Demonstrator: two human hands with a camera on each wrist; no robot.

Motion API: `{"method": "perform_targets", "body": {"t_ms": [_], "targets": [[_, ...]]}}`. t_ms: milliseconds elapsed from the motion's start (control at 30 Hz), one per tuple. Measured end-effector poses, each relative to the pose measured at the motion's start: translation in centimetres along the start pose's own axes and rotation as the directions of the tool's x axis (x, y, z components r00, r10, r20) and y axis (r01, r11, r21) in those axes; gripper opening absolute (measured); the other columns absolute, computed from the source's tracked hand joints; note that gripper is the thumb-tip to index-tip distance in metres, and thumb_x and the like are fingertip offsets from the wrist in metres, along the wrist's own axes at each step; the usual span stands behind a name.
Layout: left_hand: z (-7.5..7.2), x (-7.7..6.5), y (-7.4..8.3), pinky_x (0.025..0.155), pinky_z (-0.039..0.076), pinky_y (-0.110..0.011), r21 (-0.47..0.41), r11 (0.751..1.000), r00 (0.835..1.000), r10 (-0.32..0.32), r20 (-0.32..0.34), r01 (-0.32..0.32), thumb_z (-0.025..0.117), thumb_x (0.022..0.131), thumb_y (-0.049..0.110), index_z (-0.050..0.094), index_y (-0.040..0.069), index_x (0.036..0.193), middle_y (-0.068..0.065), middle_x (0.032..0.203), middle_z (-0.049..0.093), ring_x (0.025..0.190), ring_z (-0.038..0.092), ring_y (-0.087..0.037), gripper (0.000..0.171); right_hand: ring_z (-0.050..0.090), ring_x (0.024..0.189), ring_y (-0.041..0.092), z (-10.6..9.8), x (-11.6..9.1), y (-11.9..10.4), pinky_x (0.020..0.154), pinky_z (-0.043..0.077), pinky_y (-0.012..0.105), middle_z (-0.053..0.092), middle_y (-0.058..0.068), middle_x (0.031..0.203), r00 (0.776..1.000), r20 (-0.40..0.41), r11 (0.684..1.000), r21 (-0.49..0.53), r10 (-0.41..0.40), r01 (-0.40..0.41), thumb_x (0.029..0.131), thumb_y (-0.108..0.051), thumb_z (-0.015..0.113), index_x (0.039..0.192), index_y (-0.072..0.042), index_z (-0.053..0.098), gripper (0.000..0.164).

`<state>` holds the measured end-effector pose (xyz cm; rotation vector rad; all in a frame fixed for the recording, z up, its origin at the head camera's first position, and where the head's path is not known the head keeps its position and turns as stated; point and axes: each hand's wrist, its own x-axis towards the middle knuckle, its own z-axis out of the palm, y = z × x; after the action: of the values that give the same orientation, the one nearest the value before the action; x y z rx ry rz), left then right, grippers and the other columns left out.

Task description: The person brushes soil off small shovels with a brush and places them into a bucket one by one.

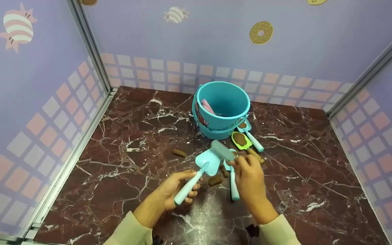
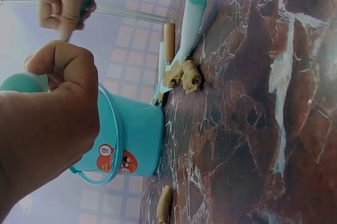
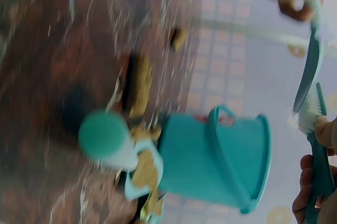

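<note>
My left hand (image 1: 174,189) grips the pale handle of a light blue toy shovel (image 1: 209,162), its blade raised above the marbled surface. My right hand (image 1: 250,178) holds a grey-green brush (image 1: 223,150); in the right wrist view the white bristles (image 3: 309,112) meet the blade of the shovel (image 3: 311,68), or nearly so. No brown lumps show on this blade in the head view. Beneath the hands, a second blue shovel (image 1: 234,185) lies with brown clay-like material on it, partly hidden by the brush and right hand.
A blue bucket (image 1: 216,127) stands behind the shovels with something pink (image 1: 207,106) inside. To its right lie a green shovel (image 1: 242,140) and another blue shovel (image 1: 254,141), both bearing brown material. Loose brown pieces (image 1: 215,180) are scattered about. Patterned walls enclose the back and sides.
</note>
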<state>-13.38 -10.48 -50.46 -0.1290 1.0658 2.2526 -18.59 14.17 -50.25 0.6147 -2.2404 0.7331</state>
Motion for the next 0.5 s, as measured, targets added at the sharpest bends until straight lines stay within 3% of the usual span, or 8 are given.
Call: {"method": "perform_targets", "body": {"t_ms": [100,200,267,333,400,433,467,500], "targets": [[0.0,0.0,0.1,0.046,0.039,-0.019,0.004,1.000,1.000,0.005,0.007,-0.005,0.047,0.102,0.026,0.054,0.011,0.107,-0.002,0.078,0.055,0.058,0.048,-0.009,0.017,0.061,0.115,0.046,-0.1,0.2,1.0,0.089,0.055,0.055,0.064,0.024,0.107,0.999,-0.012,0.999,0.003,0.033,-0.033,0.091,-0.010,0.076,0.093,-0.003,0.067,0.011],[0.0,0.0,0.4,0.046,0.040,-0.019,0.044,0.999,1.000,0.024,-0.005,-0.023,0.047,0.103,0.026,0.055,0.009,0.106,-0.003,0.077,0.056,0.057,0.050,-0.009,0.019,0.064,0.109,0.043,-0.3,0.3,1.4,0.085,0.056,0.053,0.064,0.024,0.111,0.999,-0.026,0.999,0.013,0.047,-0.047,0.090,-0.009,0.076,0.093,-0.002,0.066,0.013],[0.2,0.1,1.1,0.046,0.042,-0.019,0.127,0.990,0.997,0.065,-0.031,-0.060,0.047,0.104,0.025,0.054,0.010,0.107,-0.003,0.077,0.057,0.057,0.052,-0.009,0.017,0.064,0.101,0.039,-0.6,0.2,1.6,0.081,0.056,0.049,0.065,0.022,0.108,0.997,-0.034,0.998,0.010,0.064,-0.063,0.090,-0.010,0.077,0.095,-0.002,0.066,0.014],[0.4,0.2,2.1,0.045,0.043,-0.019,0.279,0.953,0.987,0.141,-0.076,-0.114,0.048,0.105,0.024,0.054,0.009,0.109,-0.004,0.077,0.058,0.057,0.052,-0.010,0.017,0.064,0.093,0.035,-0.8,0.1,1.8,0.076,0.055,0.045,0.064,0.018,0.104,0.996,-0.032,0.996,0.002,0.086,-0.085,0.090,-0.011,0.076,0.096,-0.002,0.066,0.015],[0.8,0.7,3.5,0.047,0.044,-0.020,0.477,0.864,0.960,0.249,-0.129,-0.159,0.053,0.104,0.024,0.057,0.007,0.109,-0.004,0.078,0.059,0.058,0.052,-0.011,0.019,0.062,0.092,0.034,-0.9,-0.2,1.8,0.074,0.054,0.044,0.065,0.018,0.110,0.995,-0.021,0.995,-0.003,0.102,-0.102,0.091,-0.011,0.076,0.096,-0.001,0.066,0.015],[1.0,1.0,4.3,0.047,0.044,-0.021,0.611,0.774,0.937,0.317,-0.149,-0.164,0.055,0.103,0.027,0.060,0.009,0.108,-0.003,0.078,0.060,0.059,0.052,-0.010,0.020,0.063,0.094,0.034,-1.0,-0.3,1.8,0.074,0.054,0.043,0.065,0.017,0.115,0.994,-0.009,0.994,-0.006,0.111,-0.111,0.092,-0.012,0.075,0.097,-0.001,0.065,0.015],[1.3,1.3,5.2,0.047,0.043,-0.022,0.735,0.662,0.911,0.381,-0.159,-0.149,0.057,0.103,0.030,0.062,0.010,0.108,-0.003,0.076,0.059,0.058,0.050,-0.011,0.020,0.063,0.098,0.035,-1.0,-0.5,1.8,0.075,0.054,0.043,0.065,0.017,0.120,0.993,0.004,0.993,-0.004,0.118,-0.118,0.092,-0.011,0.074,0.096,-0.001,0.065,0.014],[1.5,1.8,6.1,0.047,0.043,-0.023,0.841,0.527,0.882,0.445,-0.155,-0.118,0.059,0.102,0.031,0.064,0.013,0.107,-0.002,0.075,0.060,0.057,0.050,-0.012,0.020,0.063,0.102,0.035,-1.1,-0.7,1.8,0.076,0.054,0.042,0.064,0.016,0.126,0.992,0.017,0.992,0.002,0.127,-0.127,0.093,-0.011,0.074,0.095,-0.001,0.064,0.014]]}}
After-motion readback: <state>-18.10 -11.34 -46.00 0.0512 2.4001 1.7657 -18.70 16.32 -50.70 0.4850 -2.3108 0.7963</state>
